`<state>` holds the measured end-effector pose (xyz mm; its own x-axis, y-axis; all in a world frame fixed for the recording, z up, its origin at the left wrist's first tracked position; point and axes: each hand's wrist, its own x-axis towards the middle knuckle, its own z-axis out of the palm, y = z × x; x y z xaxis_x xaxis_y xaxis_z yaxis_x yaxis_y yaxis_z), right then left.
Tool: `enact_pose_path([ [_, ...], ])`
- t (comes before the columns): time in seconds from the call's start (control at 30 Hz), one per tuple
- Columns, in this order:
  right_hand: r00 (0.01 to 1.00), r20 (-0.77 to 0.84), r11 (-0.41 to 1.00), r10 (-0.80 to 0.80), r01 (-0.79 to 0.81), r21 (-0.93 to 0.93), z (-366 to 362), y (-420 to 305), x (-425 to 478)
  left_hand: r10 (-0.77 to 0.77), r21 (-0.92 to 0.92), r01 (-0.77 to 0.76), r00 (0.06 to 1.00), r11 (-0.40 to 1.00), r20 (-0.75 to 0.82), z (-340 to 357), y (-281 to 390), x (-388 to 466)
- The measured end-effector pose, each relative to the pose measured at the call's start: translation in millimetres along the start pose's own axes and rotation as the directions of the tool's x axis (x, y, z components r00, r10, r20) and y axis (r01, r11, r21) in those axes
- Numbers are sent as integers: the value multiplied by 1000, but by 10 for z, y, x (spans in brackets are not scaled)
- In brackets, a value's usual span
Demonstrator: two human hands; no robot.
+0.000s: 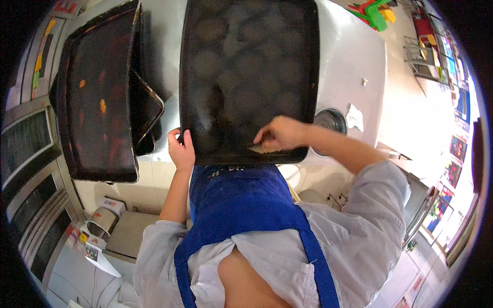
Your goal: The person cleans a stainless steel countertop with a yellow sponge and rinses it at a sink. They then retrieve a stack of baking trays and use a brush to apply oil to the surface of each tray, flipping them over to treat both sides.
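Note:
A dark baking tray [246, 77] lies before me on the metal table, its near edge against my blue apron [246, 219]. Faint round marks cover its surface. My left hand [181, 150] grips the tray's left rim near the close corner, thumb on top. Over the near right part of the tray, my right hand [283, 133] is closed around a small tool [265, 149] that looks like a brush with pale bristles. Its edge appears to touch the tray; motion blurs it, and its handle is hidden in my fingers.
At the left, several dark baking trays [96, 100] are stacked unevenly, with orange-brown bits on the top one. A round metal bowl [330, 120] stands partly under my right forearm. Beside it lies a crumpled white scrap [354, 116] on the metal table [352, 69].

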<state>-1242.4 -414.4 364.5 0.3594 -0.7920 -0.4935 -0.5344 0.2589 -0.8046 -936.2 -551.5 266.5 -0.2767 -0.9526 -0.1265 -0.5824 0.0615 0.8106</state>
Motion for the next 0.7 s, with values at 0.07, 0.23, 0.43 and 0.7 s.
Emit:
enact_pose_path([
  [0.07,990,114,903,80,-23,-428,-468,258,339,52,134,-48,998,990,-20,-20,91,17],
  [0.23,938,-251,670,-238,-28,-741,-1780,730,793,17,155,-13,999,988,-27,-6,139,7],
  [0.43,857,-514,686,40,-397,-609,-1533,104,1101,-25,143,31,999,989,-47,16,110,-1],
  [0.7,731,-682,644,-15,-515,-566,-1789,384,1563,46,137,-42,999,990,-26,29,60,50],
])
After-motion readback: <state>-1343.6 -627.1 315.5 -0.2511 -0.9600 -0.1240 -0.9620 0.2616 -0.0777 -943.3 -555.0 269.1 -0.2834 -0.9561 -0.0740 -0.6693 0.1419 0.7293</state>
